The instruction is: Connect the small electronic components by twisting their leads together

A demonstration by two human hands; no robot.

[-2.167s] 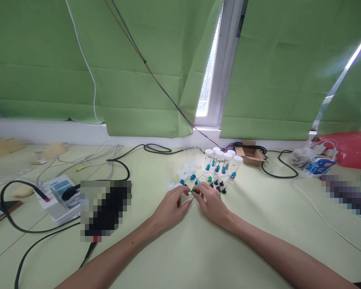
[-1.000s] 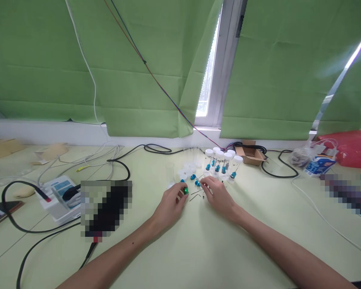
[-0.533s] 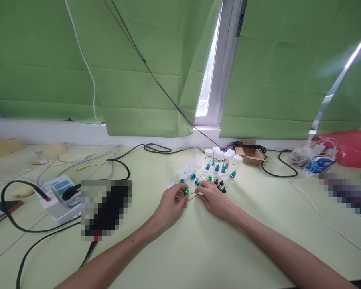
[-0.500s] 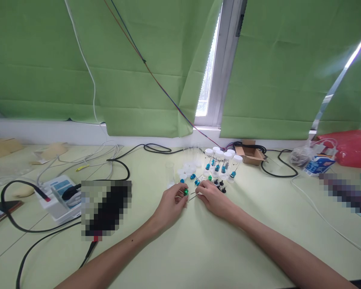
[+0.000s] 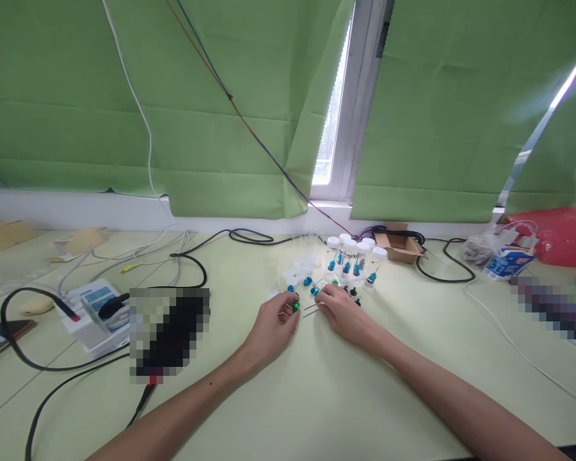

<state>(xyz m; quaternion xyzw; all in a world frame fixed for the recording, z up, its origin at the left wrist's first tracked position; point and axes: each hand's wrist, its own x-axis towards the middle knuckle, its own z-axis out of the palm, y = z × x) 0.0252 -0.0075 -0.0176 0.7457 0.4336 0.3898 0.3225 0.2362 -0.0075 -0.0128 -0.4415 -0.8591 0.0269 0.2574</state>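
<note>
Head view: left hand (image 5: 273,320) pinches a green piece (image 5: 296,307). Right hand (image 5: 344,314) has edged away near rods (image 5: 311,314), grip unclear, leaving piece and rods apart.

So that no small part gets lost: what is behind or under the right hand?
Beyond the right hand, a green piece and black pieces show partly. Metal rods stick out to its left; whether it holds them is unclear. What lies beneath it is covered.

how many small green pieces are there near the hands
2: one green piece at the fingers of the left hand, the other green piece just beyond the right hand, partly covered. More may be hidden behind the hands.
</note>
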